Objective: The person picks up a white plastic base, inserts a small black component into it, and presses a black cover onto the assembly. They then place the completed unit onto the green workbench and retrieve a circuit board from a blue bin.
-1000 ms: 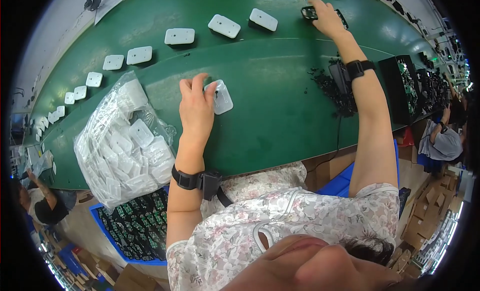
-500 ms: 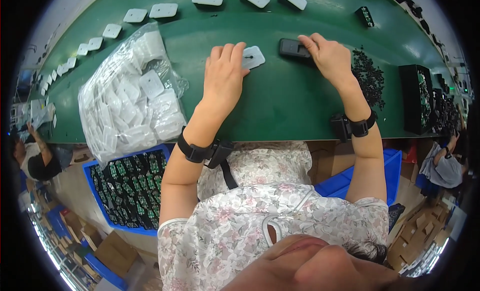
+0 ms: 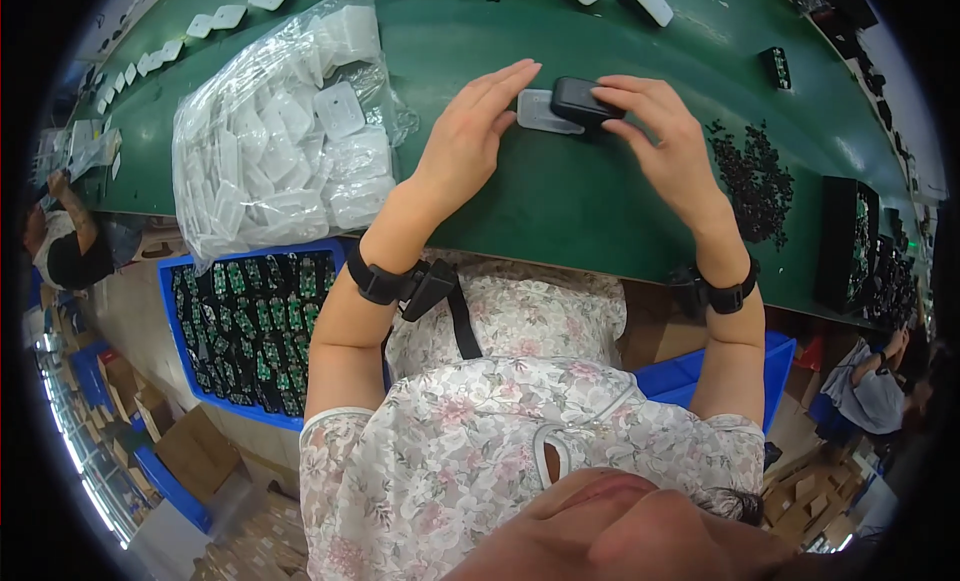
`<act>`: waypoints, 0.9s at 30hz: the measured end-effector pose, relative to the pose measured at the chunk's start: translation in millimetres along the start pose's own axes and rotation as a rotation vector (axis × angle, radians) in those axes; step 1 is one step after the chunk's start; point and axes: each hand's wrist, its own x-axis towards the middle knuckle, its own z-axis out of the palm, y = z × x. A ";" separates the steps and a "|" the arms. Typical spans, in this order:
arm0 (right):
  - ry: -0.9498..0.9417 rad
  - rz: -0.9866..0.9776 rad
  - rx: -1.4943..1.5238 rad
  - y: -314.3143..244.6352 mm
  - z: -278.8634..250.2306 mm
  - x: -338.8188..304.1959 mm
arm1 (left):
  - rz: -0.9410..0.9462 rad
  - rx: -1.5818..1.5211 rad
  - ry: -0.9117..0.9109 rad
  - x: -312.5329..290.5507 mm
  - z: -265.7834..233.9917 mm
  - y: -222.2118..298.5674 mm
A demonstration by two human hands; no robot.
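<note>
In front of me on the green table lies a flat translucent white plastic cover point(image 3: 541, 114) with rounded corners. A black plastic case point(image 3: 581, 99) overlaps the cover's right part, tilted above it. The fingers and thumb of my right hand point(image 3: 660, 121) grip the case at its right end. My left hand point(image 3: 468, 136) is beside the cover's left edge, fingers stretched out and thumb apart. It holds nothing; whether its thumb touches the cover I cannot tell.
A clear bag of white plastic covers point(image 3: 270, 151) lies left; more covers point(image 3: 230, 18) line the far edge. Small black parts point(image 3: 752, 181) are heaped at right, near a black box of circuit boards point(image 3: 845, 243). A blue crate point(image 3: 185, 346) holds more boards. People sit at both sides.
My right hand has brought the black case left, over the white cover. My left hand has uncovered the cover's left part and straightened its fingers. The whole view has shifted slightly.
</note>
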 end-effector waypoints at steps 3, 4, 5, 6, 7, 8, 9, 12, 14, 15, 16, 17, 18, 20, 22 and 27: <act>-0.075 -0.110 -0.001 -8.8 15.3 10.3 | 0.001 0.004 -0.010 -3.6 -3.5 -1.0; -0.079 -0.112 0.002 -9.2 18.7 12.1 | 0.025 0.046 -0.032 -5.2 -1.9 -3.5; -0.093 -0.128 -0.020 -9.1 21.7 13.5 | 0.047 0.088 -0.053 -6.7 -0.4 -5.6; -0.107 -0.142 -0.043 -9.1 23.8 14.6 | 0.041 0.088 -0.050 -7.6 0.0 -7.1; -0.113 -0.143 -0.040 -9.1 24.1 15.0 | 0.058 0.131 -0.066 -8.4 0.3 -8.7; -0.124 -0.144 -0.054 -8.7 23.5 14.1 | 0.074 0.175 -0.082 -9.5 0.7 -9.0; -0.135 -0.144 -0.068 -8.7 22.9 13.4 | 0.065 0.172 -0.081 -10.2 0.9 -8.0; -0.154 -0.128 -0.083 -11.0 19.6 11.7 | 0.048 0.249 -0.133 -10.1 1.2 -2.5; -0.129 -0.133 -0.094 -11.5 23.1 8.9 | 0.069 0.326 -0.123 -12.2 3.0 -2.0; -0.097 -0.146 -0.108 -11.5 25.2 7.0 | 0.060 0.320 -0.130 -12.9 3.0 -1.4; -0.104 -0.138 -0.103 -9.1 27.5 4.6 | 0.080 0.350 -0.129 -12.9 2.7 -0.5; -0.080 -0.149 -0.101 -5.2 28.5 2.5 | 0.103 0.377 -0.128 -11.5 2.2 0.9; -0.054 -0.161 -0.101 -2.4 29.2 1.4 | 0.099 0.370 -0.133 -9.9 1.9 1.7; -0.060 -0.157 -0.122 -2.2 28.9 1.8 | 0.157 0.461 -0.128 -7.1 2.0 3.2; -0.059 -0.157 -0.150 -0.8 26.4 2.6 | 0.145 0.454 -0.127 -8.8 4.0 7.2; -0.157 0.344 0.653 11.4 20.1 21.1 | 0.100 0.505 -0.044 3.2 17.6 11.4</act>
